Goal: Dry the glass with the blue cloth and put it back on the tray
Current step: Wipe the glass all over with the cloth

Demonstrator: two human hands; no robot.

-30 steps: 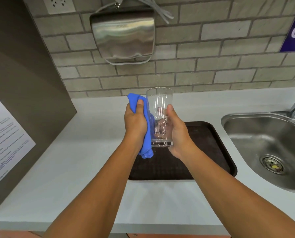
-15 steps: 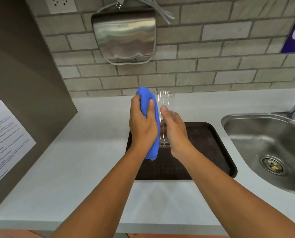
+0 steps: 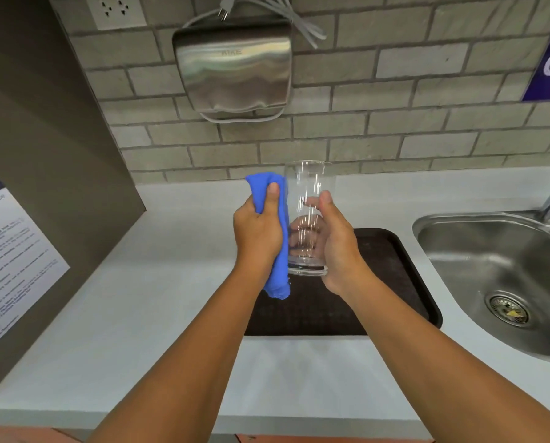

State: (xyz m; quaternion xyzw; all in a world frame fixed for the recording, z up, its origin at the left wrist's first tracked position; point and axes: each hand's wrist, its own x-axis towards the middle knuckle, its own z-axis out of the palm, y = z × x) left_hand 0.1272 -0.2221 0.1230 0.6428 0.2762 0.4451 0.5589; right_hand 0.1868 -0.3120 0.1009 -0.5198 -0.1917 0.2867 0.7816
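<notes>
Right hand grips the clear glass upright above the tray, left hand clenches the blue cloth against its side; glass looks rigid, slick, breakable, best held low around the body.

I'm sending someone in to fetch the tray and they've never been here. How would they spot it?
Find the stainless steel sink set into the white countertop. Directly beside it, towards the grey panel, lies the dark brown rectangular plastic tray with rounded corners. It is the only dark, flat item on the pale counter.
</notes>
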